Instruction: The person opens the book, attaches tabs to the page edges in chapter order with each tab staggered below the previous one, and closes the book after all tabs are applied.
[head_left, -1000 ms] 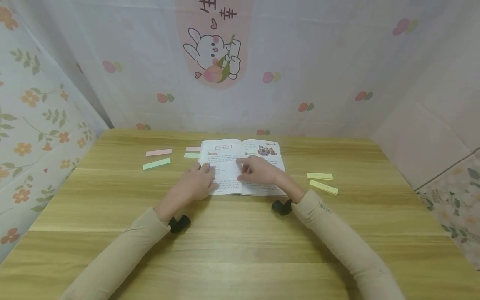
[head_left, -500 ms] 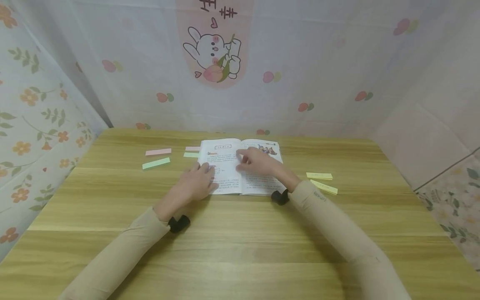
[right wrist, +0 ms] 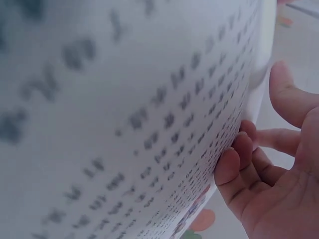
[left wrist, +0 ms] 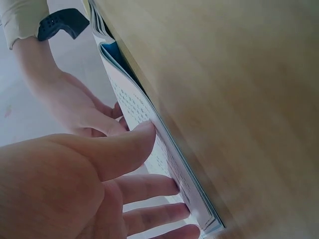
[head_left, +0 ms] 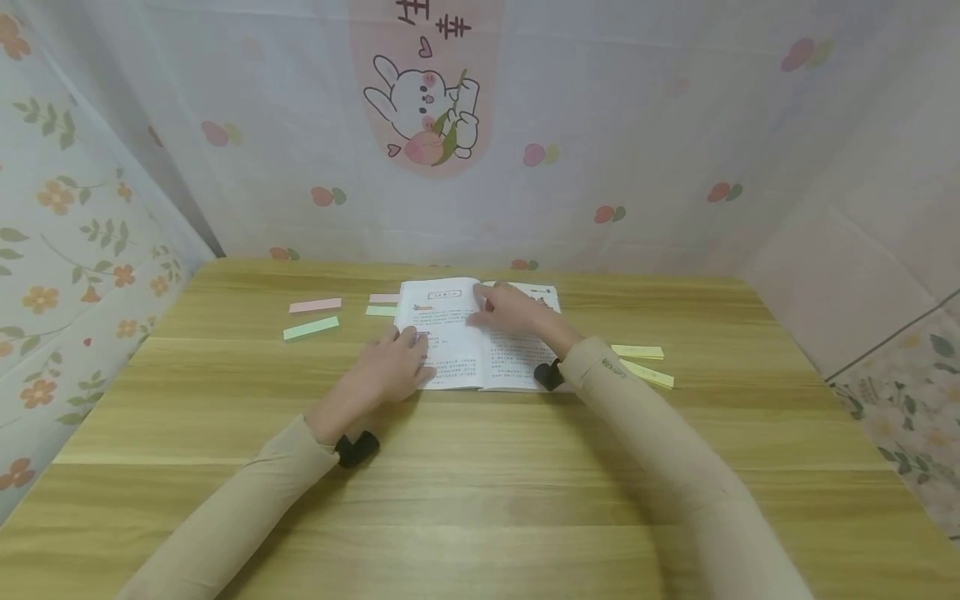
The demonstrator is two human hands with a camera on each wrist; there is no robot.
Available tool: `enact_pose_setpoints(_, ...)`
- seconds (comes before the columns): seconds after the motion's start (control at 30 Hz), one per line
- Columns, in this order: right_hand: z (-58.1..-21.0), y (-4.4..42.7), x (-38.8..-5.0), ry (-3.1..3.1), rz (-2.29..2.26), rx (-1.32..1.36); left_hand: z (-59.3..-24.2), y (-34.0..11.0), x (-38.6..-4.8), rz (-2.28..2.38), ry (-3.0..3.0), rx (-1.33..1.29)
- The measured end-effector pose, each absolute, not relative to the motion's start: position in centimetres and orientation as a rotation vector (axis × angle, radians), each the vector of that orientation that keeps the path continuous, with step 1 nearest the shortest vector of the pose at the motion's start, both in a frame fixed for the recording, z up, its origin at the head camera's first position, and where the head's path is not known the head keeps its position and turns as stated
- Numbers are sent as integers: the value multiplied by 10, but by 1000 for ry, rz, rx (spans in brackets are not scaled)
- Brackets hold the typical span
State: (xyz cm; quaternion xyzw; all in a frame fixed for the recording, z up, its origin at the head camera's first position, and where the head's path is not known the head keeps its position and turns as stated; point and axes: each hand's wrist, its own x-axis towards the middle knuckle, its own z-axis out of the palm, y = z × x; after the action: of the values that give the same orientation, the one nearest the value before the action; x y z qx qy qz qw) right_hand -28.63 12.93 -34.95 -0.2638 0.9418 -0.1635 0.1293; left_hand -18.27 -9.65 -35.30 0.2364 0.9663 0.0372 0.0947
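An open book (head_left: 453, 350) with printed pages lies near the far side of the wooden table. My left hand (head_left: 390, 365) rests on the left page, fingers spread over its outer lower part. In the left wrist view the thumb (left wrist: 132, 149) lies near the page's lower edge. My right hand (head_left: 517, 312) touches the book near the upper part of the centre fold, with its forefinger reaching out. In the right wrist view, bent fingertips (right wrist: 228, 167) rest against the printed page and the thumb stands apart. Neither hand grips anything.
Left of the book lie a pink strip (head_left: 315, 306) and a green strip (head_left: 311, 328). Another pink strip (head_left: 384, 297) and green strip (head_left: 381, 311) sit beside its left edge. Yellow strips (head_left: 647, 372) lie on the right. A patterned curtain (head_left: 600, 125) hangs behind the table.
My right hand has slid away from me along the centre fold, toward the book's top edge, now covering more of the right page's picture. The left hand has stayed in place.
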Motion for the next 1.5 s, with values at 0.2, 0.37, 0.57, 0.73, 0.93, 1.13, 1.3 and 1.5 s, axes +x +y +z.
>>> enact_pose_setpoints(0.2, -350, 127, -292, 2718, -441, -686, -353, -97, -182, 110, 2858, 693)
enact_pose_setpoints(0.37, -350, 127, -295, 2697, -411, -650, -353, -97, -181, 118, 2865, 701)
enact_pose_setpoints(0.57, -349, 127, -296, 2674, -391, -648, -352, -97, -181, 117, 2858, 698)
enact_pose_setpoints(0.73, -347, 127, -296, 2666, -367, -652, -353, -96, -181, 123, 2859, 694)
enact_pose_setpoints(0.93, -347, 121, -298, 2662, -310, -677, -352, -97, -181, 135, 2865, 690)
enact_pose_setpoints(1.13, -349, 116, -300, 2664, -221, -634, -352, -98, -179, 158, 2856, 684)
enact_pose_setpoints(1.3, -350, 114, -298, 2695, -197, -621, -353, -98, -180, 161, 2861, 690)
enact_pose_setpoints(1.5, -352, 113, -295, 2763, -320, -617, -353, -98, -180, 157, 2859, 687)
